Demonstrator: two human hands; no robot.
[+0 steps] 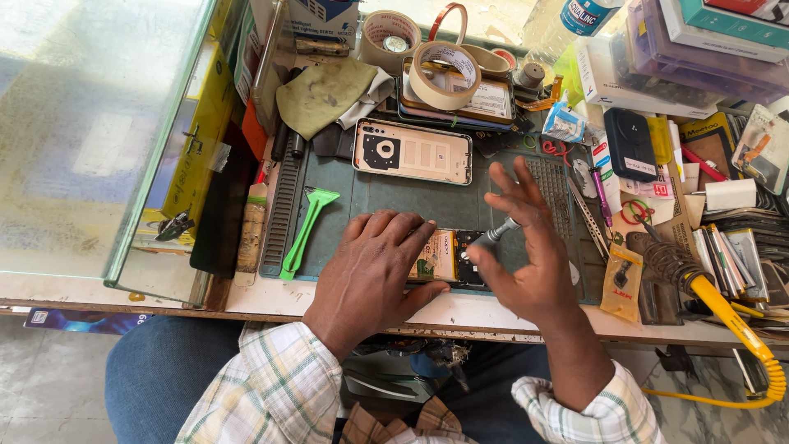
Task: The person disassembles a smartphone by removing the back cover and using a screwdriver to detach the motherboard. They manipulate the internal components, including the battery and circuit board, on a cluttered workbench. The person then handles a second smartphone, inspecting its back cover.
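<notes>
I am seeing a yellow box point(200, 123) standing behind the glass at the left, a white flat box point(612, 78) lying at the counter's top right, a teal-edged box point(727, 23) stacked above it, and a small yellow packet point(622, 284) lying near my right side.

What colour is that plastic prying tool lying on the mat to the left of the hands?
The plastic prying tool is bright green, seen clearly in the head view.

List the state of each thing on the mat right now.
Opened phone: back off, insides exposed, pinned flat by left hand.
Screwdriver: tilted, tip on phone, pinched in right hand.
Back cover: detached, inside up.
Green pry tool: lying unused.
</notes>
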